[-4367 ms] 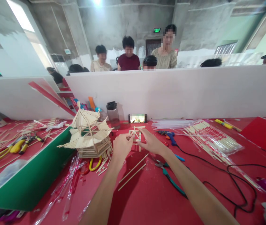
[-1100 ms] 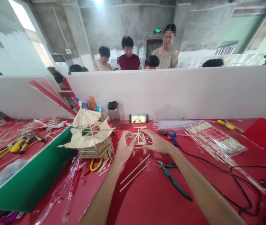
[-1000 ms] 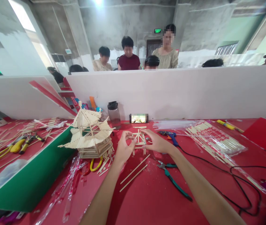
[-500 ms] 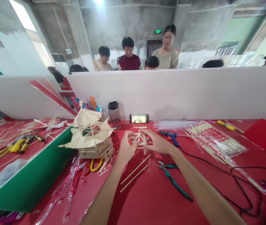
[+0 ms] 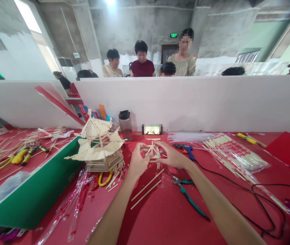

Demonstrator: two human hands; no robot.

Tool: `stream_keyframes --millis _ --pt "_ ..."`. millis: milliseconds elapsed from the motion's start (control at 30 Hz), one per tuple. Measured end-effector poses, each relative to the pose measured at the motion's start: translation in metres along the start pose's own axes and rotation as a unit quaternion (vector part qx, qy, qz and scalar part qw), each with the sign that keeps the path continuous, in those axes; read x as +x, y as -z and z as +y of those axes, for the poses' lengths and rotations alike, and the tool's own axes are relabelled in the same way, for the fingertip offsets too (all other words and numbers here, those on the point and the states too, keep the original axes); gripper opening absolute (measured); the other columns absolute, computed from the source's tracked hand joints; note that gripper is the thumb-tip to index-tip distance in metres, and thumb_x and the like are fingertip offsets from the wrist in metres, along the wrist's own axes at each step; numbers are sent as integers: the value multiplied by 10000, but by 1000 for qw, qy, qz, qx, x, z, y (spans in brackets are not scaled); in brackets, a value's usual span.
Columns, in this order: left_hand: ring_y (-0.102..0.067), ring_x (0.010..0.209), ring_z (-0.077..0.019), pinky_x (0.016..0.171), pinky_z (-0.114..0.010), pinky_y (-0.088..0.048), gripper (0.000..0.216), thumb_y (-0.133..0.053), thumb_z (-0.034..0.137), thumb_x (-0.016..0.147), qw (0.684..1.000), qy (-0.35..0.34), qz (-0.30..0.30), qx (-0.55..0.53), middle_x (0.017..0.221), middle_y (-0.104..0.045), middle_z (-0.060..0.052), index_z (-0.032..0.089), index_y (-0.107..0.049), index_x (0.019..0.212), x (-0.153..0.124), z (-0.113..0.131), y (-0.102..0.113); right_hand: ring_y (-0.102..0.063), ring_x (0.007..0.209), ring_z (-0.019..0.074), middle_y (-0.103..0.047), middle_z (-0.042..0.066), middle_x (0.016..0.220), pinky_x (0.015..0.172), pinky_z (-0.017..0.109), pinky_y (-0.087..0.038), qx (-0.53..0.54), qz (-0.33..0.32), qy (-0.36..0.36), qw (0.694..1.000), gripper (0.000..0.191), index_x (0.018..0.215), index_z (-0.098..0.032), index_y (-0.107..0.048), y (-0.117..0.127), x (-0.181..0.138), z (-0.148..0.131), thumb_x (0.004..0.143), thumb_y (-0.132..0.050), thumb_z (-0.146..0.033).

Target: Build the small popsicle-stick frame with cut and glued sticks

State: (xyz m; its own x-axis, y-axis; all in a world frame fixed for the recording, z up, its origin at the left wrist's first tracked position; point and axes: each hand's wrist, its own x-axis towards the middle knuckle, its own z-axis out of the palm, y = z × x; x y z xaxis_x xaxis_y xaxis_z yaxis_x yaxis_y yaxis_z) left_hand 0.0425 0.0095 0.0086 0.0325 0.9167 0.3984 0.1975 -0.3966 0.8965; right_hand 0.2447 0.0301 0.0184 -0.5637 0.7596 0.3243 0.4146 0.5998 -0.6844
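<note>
Since the earliest view, the right forearm (image 5: pixel 215 199) has shifted clear of the pliers (image 5: pixel 189 199) at 4 o'clock; at 12 o'clock, the left hand (image 5: pixel 138 160) holds the stick structure (image 5: pixel 155 157) in a narrow grip, while the right hand (image 5: pixel 172 156) arches wider around its 3 o'clock side, contact indeterminate. Uneven pressure could skew the structure or part a joint; it looks pale, open-sided, sloping to a peak

The stick frame (image 5: pixel 155 157) looks wooden and matt.
</note>
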Motion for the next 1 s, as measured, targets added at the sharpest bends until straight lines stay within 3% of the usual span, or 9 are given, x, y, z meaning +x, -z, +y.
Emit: stream_keyframes --millis 133,267,400,500,633,1000 --pt "-602 955 -182 918 -333 -447 180 -589 318 863 999 -22 18 26 978 -611 -50 202 -523 984 0 6 8 -410 1350 275 -391 104 1486 1035 445 -449 13 -2 -9 1000 757 1479 -300 -311 0 0 -2 818 -677 -348" --pt "-584 955 -182 940 -339 -431 167 -510 358 914 997 -35 29 61 963 -618 -50 202 -551 958 1 0 21 -427 1339 262 -400 97 1485 1098 454 -378 3 8 -8 1000 774 1480 -301 -311 0 0 -2 806 -693 -311" --pt "-575 1099 -196 1017 -365 -411 271 -523 404 909 999 -5 -27 27 1145 -611 -79 211 -557 1097 2 -15 30 -420 1346 258 -407 99 1484 1128 460 -332 -13 26 -9 1000 767 1483 -295 -311 1 -1 2 814 -686 -294" --pt "-476 1295 -239 1085 -411 -373 507 -622 410 851 996 27 -87 -14 1389 -496 -126 230 -478 1303 0 -28 33 -408 1356 260 -402 107 1489 1136 470 -314 -19 35 -4 999 756 1481 -288 -320 0 -1 6 817 -682 -287" --pt "-432 1348 -287 1100 -478 -362 774 -748 343 749 987 35 -152 -47 1462 -434 -165 242 -383 1424 -2 -43 30 -421 1346 257 -401 98 1490 1126 476 -330 -4 37 -11 999 720 1468 -298 -335 -1 -1 8 826 -660 -277" --pt "-448 1340 -274 1124 -483 -333 706 -709 321 770 984 5 -165 -64 1457 -456 -146 216 -420 1406 1 -56 20 -420 1342 253 -425 97 1467 1131 475 -315 -3 58 3 998 694 1457 -293 -350 0 -1 9 831 -650 -276"
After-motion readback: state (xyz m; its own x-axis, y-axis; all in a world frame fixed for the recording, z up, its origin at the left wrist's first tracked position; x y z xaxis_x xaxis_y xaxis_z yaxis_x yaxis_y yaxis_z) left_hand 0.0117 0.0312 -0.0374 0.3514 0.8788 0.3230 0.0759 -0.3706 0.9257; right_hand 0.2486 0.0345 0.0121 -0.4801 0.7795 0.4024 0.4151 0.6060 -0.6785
